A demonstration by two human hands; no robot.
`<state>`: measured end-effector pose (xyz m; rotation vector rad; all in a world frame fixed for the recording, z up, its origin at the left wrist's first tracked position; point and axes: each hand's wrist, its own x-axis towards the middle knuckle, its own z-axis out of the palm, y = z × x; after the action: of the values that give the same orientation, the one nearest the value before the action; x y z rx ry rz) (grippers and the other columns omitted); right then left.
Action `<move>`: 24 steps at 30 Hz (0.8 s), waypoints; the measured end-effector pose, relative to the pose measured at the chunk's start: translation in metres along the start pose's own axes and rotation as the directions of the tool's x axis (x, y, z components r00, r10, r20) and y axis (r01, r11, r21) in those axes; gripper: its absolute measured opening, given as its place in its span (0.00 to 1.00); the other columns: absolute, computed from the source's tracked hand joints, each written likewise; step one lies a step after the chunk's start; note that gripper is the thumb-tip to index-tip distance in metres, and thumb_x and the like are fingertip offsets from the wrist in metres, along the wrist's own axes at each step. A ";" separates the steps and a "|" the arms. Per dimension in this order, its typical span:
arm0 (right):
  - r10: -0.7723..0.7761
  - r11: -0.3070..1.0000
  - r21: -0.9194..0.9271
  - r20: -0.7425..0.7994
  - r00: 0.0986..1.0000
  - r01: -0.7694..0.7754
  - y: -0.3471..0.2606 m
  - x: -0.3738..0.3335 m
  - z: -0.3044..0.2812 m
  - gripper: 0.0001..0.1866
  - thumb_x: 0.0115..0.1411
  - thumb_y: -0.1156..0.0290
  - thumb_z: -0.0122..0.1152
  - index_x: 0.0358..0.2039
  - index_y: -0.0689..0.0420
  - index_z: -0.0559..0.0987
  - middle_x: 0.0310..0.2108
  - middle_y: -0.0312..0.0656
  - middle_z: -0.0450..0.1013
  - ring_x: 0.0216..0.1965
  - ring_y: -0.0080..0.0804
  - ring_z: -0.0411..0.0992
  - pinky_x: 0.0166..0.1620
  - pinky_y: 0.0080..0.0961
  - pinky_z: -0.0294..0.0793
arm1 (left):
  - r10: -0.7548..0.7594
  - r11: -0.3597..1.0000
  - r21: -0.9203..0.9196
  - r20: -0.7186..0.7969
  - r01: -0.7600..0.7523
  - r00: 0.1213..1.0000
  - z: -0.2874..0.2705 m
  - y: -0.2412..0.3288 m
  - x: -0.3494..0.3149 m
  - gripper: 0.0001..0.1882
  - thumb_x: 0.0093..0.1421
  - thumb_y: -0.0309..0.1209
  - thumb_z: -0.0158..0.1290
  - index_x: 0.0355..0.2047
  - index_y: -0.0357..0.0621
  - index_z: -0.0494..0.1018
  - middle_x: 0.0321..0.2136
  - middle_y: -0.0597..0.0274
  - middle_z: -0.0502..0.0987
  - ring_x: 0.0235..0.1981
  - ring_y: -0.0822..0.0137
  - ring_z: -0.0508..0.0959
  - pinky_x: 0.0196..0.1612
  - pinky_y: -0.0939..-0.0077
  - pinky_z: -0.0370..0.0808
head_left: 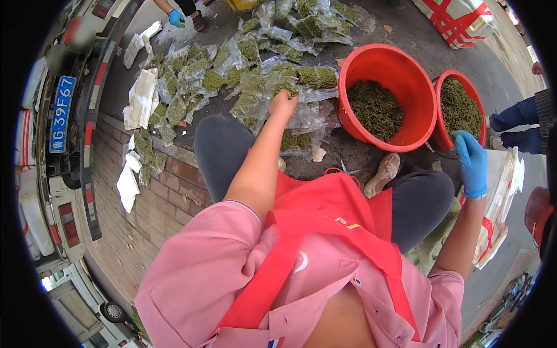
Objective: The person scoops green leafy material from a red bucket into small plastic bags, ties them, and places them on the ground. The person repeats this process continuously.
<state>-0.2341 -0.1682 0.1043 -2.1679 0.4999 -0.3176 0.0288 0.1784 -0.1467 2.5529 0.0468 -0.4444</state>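
My bare left hand (283, 106) reaches forward over a spread of clear plastic bags packed with green, peppercorn-like grains. Its fingers are curled closed at the near end of one green clump (285, 87); what exactly they pinch is hidden. On the right, my right hand (471, 163) wears a blue glove. Its fingers are loosely bent and slightly apart beside the near rim of the smaller red bucket (486, 119), and nothing shows in them. Loose green grains (461, 107) fill that bucket. Left of it, a larger red bucket (361, 124) holds darker grains (374, 110) low inside.
Broken white foam pieces (141, 100) lie left of the bags. A vehicle's rear bumper (96, 133) borders the left side. A white foam slab (496, 191) and a red-taped white box (455, 20) are on the right. Another person's blue-gloved hand (176, 18) shows at the top; someone's legs (519, 124) stand right.
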 end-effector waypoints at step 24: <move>-0.181 0.971 0.224 0.452 0.874 0.085 0.054 0.075 0.194 0.16 0.51 0.70 0.58 0.40 0.62 0.74 0.36 0.46 0.74 0.35 0.31 0.73 0.42 0.26 0.70 | 0.575 0.735 0.400 0.061 -0.548 0.816 -0.082 0.012 -0.016 0.08 0.38 0.37 0.54 0.19 0.50 0.73 0.17 0.59 0.74 0.23 0.57 0.75 0.26 0.66 0.70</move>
<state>-0.1039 -0.0963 -0.0508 -1.9936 0.0375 0.0897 0.0399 0.2118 -0.0694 2.7908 -0.8659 -0.1289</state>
